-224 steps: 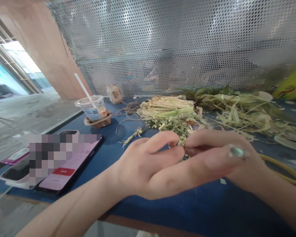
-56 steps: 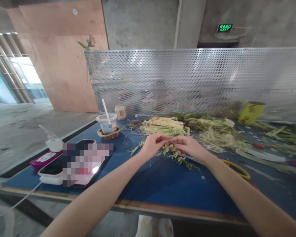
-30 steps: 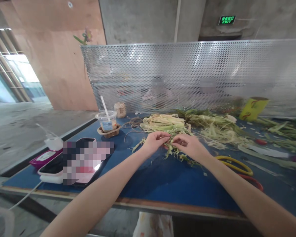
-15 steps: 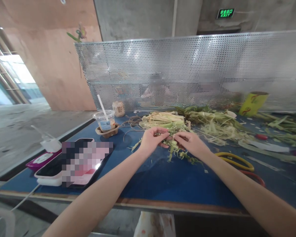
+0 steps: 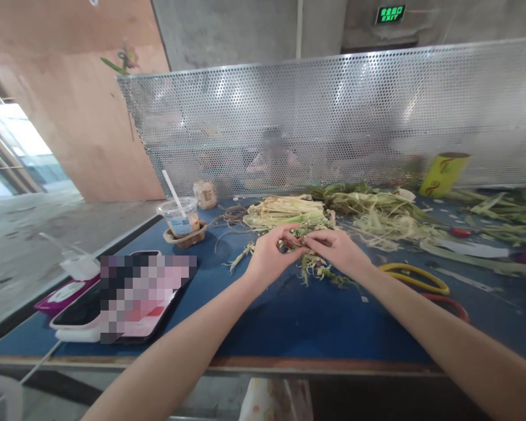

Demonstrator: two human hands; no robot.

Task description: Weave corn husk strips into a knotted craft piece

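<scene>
Over the blue tabletop, my left hand and my right hand meet, fingertips pinched together. Between and below them lie small green plant sprigs with curled, leafy ends. Both hands seem closed on a piece of this plant, though the fingers hide the exact bit. Just behind my hands rests a bundle of pale yellow-green stalks. Right of it spreads a heap of long, limp green leaves and pale strips.
At the left are two phones and a lidded cup with a straw in a cardboard holder. To the right lie yellow and red loop handles, a purple-handled knife and a yellow roll. A perforated metal screen stands behind.
The view has shifted slightly. My left fingers have drawn closer to my right fingertips, and both hands stay over the sprigs.
</scene>
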